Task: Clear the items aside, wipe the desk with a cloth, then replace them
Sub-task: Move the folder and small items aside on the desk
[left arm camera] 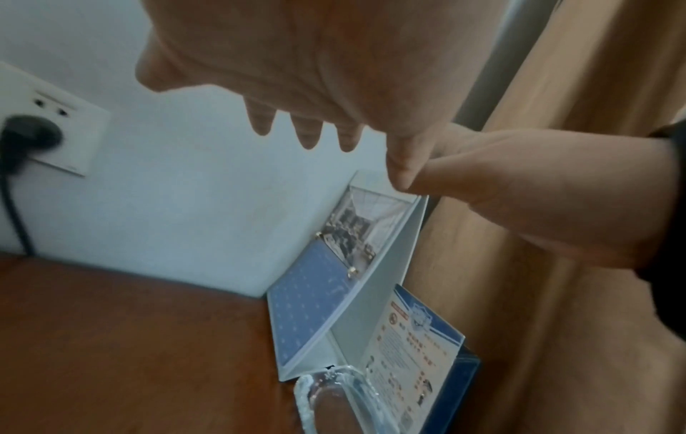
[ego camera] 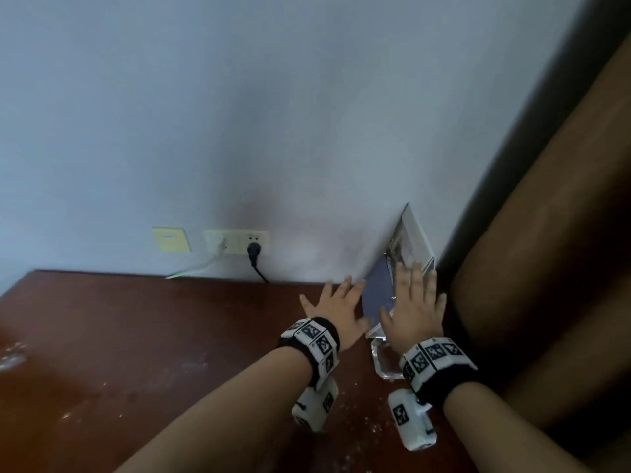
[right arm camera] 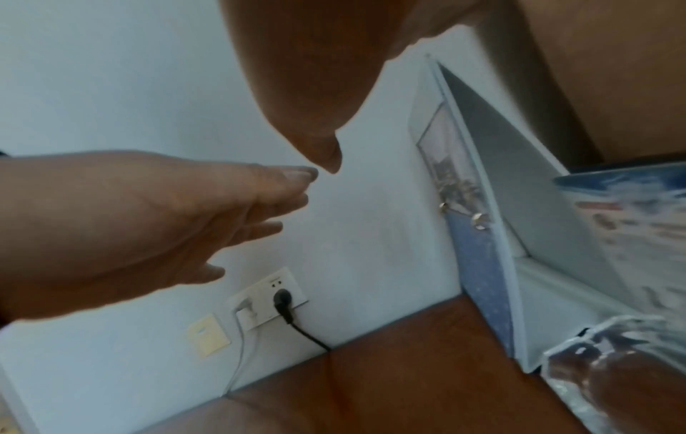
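Both my hands are at the far right corner of the surface [ego camera: 136, 336], where the items are bunched. My left hand [ego camera: 336, 307] is flat with fingers straight and spread, released, holding nothing, just beside the desk calendar [left arm camera: 315, 305]. My right hand [ego camera: 415, 302] is also spread with straight fingers, over the calendar's top; real contact I cannot tell.

The calendar stands upright as a tent against the wall [ego camera: 239, 114], touching the corner. A sign holder [left arm camera: 419, 352] stands right behind it, next to the curtain [ego camera: 546, 233], and a clear glass ashtray [ego camera: 384, 361] sits just in front of both.

My read on progress: the items look cleared to this corner, or are being gathered there. No cloth in any view. White specks and smears show on the near left part of the surface, so I judge the wipe not done. Left: fetch the cloth, wipe, put things back.
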The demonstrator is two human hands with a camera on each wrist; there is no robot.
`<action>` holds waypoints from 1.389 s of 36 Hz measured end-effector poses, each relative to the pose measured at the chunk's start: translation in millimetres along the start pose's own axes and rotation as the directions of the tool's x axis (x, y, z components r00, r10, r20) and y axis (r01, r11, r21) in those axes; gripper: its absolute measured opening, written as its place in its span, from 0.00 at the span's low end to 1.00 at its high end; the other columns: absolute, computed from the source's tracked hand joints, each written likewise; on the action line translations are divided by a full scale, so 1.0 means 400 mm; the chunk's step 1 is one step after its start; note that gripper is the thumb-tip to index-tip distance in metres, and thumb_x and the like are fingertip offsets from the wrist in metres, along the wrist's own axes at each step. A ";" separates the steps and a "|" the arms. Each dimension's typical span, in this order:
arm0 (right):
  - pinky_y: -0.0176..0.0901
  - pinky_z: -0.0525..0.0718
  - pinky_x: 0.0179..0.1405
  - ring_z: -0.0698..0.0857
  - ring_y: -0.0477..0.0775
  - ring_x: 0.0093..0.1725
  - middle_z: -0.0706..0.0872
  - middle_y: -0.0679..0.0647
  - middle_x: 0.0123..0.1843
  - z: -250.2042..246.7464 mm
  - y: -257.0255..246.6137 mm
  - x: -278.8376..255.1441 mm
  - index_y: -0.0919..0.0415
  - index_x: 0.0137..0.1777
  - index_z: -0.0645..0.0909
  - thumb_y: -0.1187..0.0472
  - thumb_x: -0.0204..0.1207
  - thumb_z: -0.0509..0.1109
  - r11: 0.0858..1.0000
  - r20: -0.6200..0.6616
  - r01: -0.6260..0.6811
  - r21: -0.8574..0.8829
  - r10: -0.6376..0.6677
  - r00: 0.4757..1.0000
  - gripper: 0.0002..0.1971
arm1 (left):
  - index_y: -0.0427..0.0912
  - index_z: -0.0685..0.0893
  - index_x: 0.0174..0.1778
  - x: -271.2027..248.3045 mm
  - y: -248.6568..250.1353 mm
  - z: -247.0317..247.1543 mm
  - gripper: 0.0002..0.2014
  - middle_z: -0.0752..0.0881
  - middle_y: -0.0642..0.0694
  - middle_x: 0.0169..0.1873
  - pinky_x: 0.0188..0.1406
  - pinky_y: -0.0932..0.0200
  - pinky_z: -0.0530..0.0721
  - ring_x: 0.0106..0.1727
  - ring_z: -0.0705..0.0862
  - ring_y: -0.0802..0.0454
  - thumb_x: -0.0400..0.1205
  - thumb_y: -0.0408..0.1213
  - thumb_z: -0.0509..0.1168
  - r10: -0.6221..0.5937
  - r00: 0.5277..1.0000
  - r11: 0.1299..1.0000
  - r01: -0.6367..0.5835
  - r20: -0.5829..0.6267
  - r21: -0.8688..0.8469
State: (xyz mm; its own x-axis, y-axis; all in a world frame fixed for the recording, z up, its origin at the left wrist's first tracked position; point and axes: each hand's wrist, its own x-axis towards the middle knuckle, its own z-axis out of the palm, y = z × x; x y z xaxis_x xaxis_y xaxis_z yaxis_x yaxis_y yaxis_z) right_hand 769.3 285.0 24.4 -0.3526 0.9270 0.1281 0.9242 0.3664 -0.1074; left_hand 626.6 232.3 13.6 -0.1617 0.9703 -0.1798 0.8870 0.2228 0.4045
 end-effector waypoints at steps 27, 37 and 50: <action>0.77 0.45 0.77 0.32 0.63 0.83 0.32 0.50 0.85 0.066 -1.102 -0.338 0.45 0.84 0.38 0.40 0.80 0.59 0.902 0.238 0.427 0.067 -0.430 0.871 0.40 | 0.66 0.44 0.86 -0.732 -0.858 -0.294 0.35 0.34 0.60 0.86 0.75 0.17 0.42 0.87 0.34 0.45 0.86 0.63 0.53 -0.483 0.822 0.870 0.489 -0.302 -0.062; 0.76 0.44 0.77 0.32 0.62 0.83 0.33 0.49 0.85 0.101 -1.446 -0.509 0.43 0.83 0.36 0.41 0.81 0.58 0.777 0.254 0.615 0.134 -0.627 0.736 0.40 | 0.67 0.43 0.86 -1.007 -1.120 -0.316 0.34 0.37 0.59 0.87 0.75 0.16 0.42 0.87 0.36 0.47 0.86 0.65 0.51 -0.686 0.664 0.720 0.678 -0.298 -0.146; 0.79 0.45 0.76 0.35 0.63 0.83 0.40 0.50 0.86 0.172 -1.816 -0.683 0.46 0.84 0.42 0.42 0.81 0.56 0.550 0.256 0.801 0.236 -0.830 0.495 0.36 | 0.65 0.44 0.86 -1.274 -1.383 -0.329 0.33 0.38 0.58 0.87 0.72 0.14 0.42 0.87 0.36 0.45 0.87 0.63 0.50 -0.852 0.457 0.514 0.822 -0.254 -0.245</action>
State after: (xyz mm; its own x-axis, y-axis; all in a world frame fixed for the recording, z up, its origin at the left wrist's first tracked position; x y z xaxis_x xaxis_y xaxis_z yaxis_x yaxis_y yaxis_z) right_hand 184.2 -229.0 -0.3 -0.9795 0.1752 -0.0998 0.1915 0.9631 -0.1889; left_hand 161.3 -373.1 -0.5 -0.9398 0.2775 -0.1995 0.2169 0.9354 0.2792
